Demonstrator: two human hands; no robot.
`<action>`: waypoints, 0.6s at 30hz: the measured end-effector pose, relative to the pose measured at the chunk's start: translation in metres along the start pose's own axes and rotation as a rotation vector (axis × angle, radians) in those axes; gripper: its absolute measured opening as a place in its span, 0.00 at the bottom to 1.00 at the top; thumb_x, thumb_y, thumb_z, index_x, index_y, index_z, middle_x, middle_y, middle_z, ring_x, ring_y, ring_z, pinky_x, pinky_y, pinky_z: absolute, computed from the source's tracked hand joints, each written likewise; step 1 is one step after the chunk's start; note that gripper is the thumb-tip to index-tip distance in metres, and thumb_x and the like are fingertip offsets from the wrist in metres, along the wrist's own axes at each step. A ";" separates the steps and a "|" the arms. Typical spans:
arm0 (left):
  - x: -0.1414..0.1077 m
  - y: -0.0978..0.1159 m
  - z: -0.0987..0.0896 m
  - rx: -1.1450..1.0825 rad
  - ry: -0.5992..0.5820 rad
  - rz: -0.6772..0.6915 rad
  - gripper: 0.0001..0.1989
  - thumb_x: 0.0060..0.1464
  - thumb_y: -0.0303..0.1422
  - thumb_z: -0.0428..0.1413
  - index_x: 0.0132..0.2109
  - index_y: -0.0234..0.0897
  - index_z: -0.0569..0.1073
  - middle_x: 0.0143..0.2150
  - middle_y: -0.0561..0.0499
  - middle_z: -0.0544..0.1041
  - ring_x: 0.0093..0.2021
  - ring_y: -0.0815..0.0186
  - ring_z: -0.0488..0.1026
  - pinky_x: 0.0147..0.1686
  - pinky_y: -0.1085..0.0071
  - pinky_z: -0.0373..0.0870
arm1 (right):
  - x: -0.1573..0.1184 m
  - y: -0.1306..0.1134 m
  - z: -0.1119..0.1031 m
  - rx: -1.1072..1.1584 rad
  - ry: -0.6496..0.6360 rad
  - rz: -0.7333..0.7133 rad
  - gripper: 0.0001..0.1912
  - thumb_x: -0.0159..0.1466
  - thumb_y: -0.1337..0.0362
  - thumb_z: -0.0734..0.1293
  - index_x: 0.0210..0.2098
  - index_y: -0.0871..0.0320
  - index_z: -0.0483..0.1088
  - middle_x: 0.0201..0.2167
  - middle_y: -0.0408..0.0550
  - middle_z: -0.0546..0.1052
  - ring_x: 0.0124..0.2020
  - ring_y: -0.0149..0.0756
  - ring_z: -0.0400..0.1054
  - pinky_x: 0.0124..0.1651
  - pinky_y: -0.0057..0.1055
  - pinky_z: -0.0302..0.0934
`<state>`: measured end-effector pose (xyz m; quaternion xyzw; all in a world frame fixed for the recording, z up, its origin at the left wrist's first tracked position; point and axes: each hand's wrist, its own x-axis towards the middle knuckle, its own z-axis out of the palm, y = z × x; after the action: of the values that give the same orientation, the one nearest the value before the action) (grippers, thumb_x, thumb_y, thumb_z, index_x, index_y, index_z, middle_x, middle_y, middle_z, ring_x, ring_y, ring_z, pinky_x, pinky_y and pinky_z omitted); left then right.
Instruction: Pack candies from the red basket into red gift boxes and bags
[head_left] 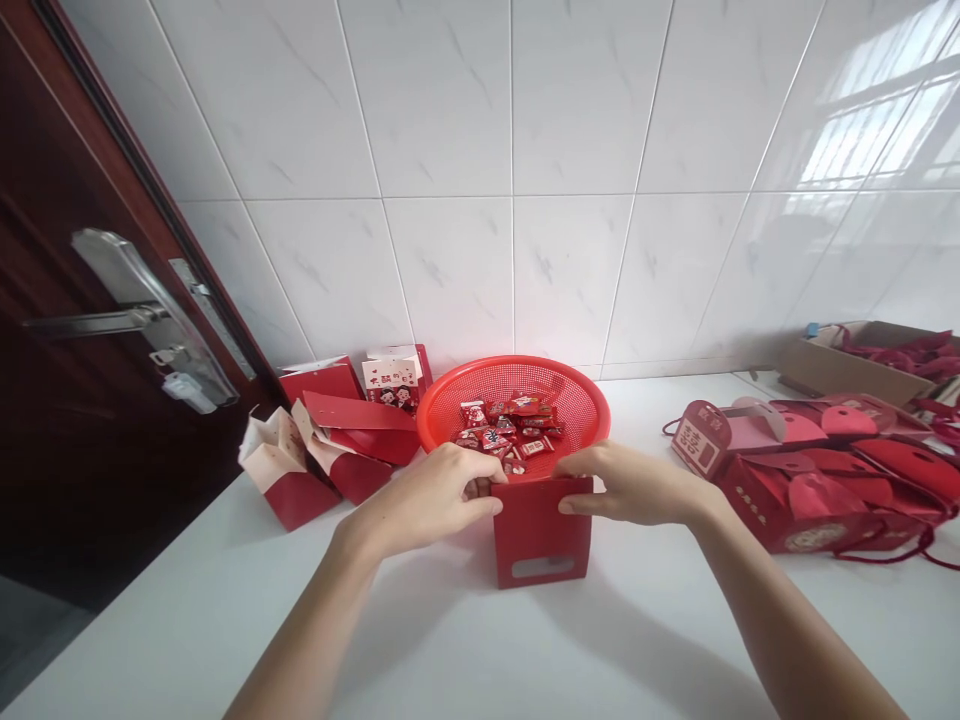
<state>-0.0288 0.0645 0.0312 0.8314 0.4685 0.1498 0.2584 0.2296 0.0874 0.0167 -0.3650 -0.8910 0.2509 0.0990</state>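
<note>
A red paper gift box (541,535) stands upright on the white table in front of me, with a long cut-out slot near its bottom edge. My left hand (442,490) pinches its upper left edge between thumb and fingers. At the upper right edge, my right hand (619,482) grips the box the same way. Just behind it sits a red plastic colander (592,400) holding several wrapped candies (517,425). The inside of the box is hidden from me.
Several open red and cream boxes (300,480) stand at the left. On the right lie folded red gift boxes (810,490) with cords, and behind them a cardboard carton (832,362) of dark red material. A tiled wall (450,270) bounds the back; a door handle (97,322) is at far left.
</note>
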 end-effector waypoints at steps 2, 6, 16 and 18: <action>0.000 0.000 0.000 0.012 -0.006 0.007 0.09 0.57 0.38 0.57 0.35 0.40 0.79 0.32 0.52 0.80 0.32 0.62 0.74 0.33 0.70 0.68 | -0.001 0.003 -0.001 -0.003 -0.039 0.014 0.17 0.68 0.60 0.65 0.24 0.56 0.59 0.23 0.40 0.67 0.24 0.30 0.55 0.27 0.30 0.51; 0.001 0.000 -0.001 0.040 -0.026 -0.019 0.08 0.58 0.38 0.56 0.35 0.41 0.78 0.33 0.53 0.80 0.33 0.62 0.74 0.34 0.70 0.67 | 0.000 0.006 -0.001 0.051 -0.036 0.009 0.20 0.68 0.58 0.64 0.23 0.56 0.55 0.22 0.38 0.62 0.24 0.29 0.52 0.27 0.29 0.49; 0.007 0.001 0.009 0.015 0.016 0.072 0.12 0.60 0.42 0.54 0.36 0.42 0.78 0.34 0.52 0.80 0.36 0.60 0.75 0.36 0.69 0.70 | -0.024 0.021 0.020 0.319 0.178 -0.009 0.20 0.70 0.48 0.64 0.46 0.56 0.78 0.41 0.48 0.82 0.38 0.35 0.71 0.36 0.28 0.64; 0.010 0.002 0.015 0.004 0.011 0.096 0.11 0.62 0.41 0.54 0.40 0.43 0.79 0.39 0.51 0.82 0.40 0.59 0.77 0.40 0.67 0.72 | -0.033 0.025 0.027 0.337 0.238 0.025 0.22 0.70 0.46 0.64 0.44 0.57 0.79 0.40 0.49 0.82 0.38 0.36 0.71 0.37 0.29 0.64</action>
<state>-0.0147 0.0677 0.0205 0.8527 0.4297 0.1658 0.2467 0.2587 0.0690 -0.0193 -0.3813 -0.8139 0.3530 0.2600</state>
